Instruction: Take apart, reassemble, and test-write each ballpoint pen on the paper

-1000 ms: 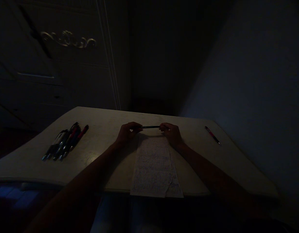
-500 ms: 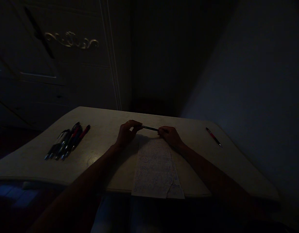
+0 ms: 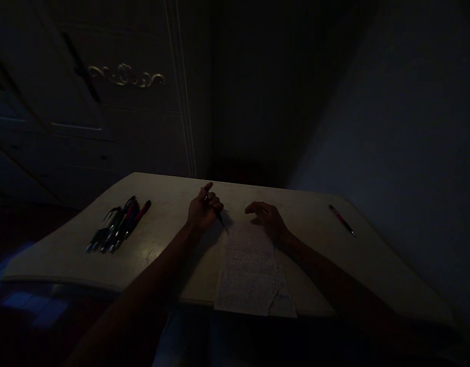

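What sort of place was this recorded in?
Probably a dim room in a home, though the darkness hides much: a panelled cabinet bearing a scrolled ornament stands behind a pale table with a pile of pens on it.

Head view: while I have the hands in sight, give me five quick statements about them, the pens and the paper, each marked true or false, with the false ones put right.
1. The left hand holds a dark pen. True.
2. Both hands grip that pen. False: the right hand is apart from it.
3. A group of pens lies on the table, left of the left hand. True.
4. The paper is blank. False: the paper bears marks that look like writing.
5. A single pen lies right of the right hand. True.
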Demonstrator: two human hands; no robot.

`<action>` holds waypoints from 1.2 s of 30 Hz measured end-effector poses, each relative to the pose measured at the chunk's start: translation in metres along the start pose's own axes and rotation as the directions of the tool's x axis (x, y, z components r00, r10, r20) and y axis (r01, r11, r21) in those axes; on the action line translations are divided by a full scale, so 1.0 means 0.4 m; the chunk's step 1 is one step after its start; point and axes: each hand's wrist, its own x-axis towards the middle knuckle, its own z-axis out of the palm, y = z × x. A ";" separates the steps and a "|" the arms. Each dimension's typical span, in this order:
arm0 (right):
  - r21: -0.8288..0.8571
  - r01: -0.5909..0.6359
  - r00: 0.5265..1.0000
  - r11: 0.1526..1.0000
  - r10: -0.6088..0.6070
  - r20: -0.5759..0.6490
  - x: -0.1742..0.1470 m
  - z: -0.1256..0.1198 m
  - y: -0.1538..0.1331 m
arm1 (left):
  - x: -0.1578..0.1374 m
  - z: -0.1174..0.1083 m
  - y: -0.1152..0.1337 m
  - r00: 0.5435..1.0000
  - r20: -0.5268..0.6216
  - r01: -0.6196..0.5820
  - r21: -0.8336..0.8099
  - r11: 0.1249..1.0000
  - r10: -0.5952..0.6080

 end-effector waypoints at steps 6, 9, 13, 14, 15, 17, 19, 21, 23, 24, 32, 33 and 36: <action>0.053 -0.071 0.995 0.996 0.074 -0.059 0.008 -0.002 0.007 | 0.010 0.029 -0.007 0.999 0.016 0.045 -0.120 0.992 -0.043; 0.042 -0.067 0.995 0.997 0.070 -0.076 0.008 -0.002 -0.003 | 0.017 0.039 -0.017 0.996 0.017 0.085 -0.136 0.987 -0.083; 0.040 -0.066 0.995 0.997 0.069 -0.074 0.007 -0.002 0.001 | 0.026 0.039 -0.023 0.991 0.050 0.127 -0.130 0.983 -0.121; 0.042 -0.070 0.995 0.997 0.073 -0.069 0.007 -0.001 0.004 | 0.028 0.038 -0.023 0.992 0.048 0.126 -0.127 0.984 -0.120; 0.047 -0.075 0.995 0.996 0.078 -0.065 0.008 0.000 0.007 | 0.029 0.037 -0.023 0.992 0.042 0.121 -0.125 0.985 -0.117; 0.060 -0.086 0.994 0.994 0.090 -0.057 0.009 0.002 0.011 | 0.029 0.037 -0.022 0.993 0.034 0.113 -0.124 0.986 -0.110; 0.069 -0.093 0.994 0.993 0.096 -0.049 0.009 0.003 0.012 | 0.028 0.038 -0.023 0.994 0.033 0.105 -0.131 0.986 -0.102; 0.068 -0.095 0.995 0.993 0.098 -0.037 0.009 0.003 0.010 | 0.027 0.039 -0.025 0.995 0.042 0.093 -0.147 0.985 -0.088; 0.062 -0.092 0.995 0.994 0.094 -0.034 0.009 0.003 0.008 | 0.026 0.040 -0.027 0.996 0.058 0.080 -0.163 0.983 -0.071; 0.060 -0.089 0.995 0.994 0.091 -0.036 0.009 0.003 0.007 | 0.026 0.040 -0.028 0.996 0.066 0.074 -0.168 0.983 -0.064; 0.056 -0.105 0.993 0.993 0.108 -0.042 0.013 0.004 0.010 | 0.026 0.028 -0.025 0.996 0.079 -0.014 -0.222 0.975 0.032; 0.062 -0.106 0.993 0.992 0.109 -0.052 0.014 0.003 0.011 | 0.028 0.026 -0.025 0.996 0.080 -0.023 -0.226 0.974 0.042; 0.075 -0.110 0.990 0.991 0.116 -0.081 0.014 -0.002 0.011 | 0.031 0.023 -0.025 0.997 0.059 -0.043 -0.226 0.973 0.058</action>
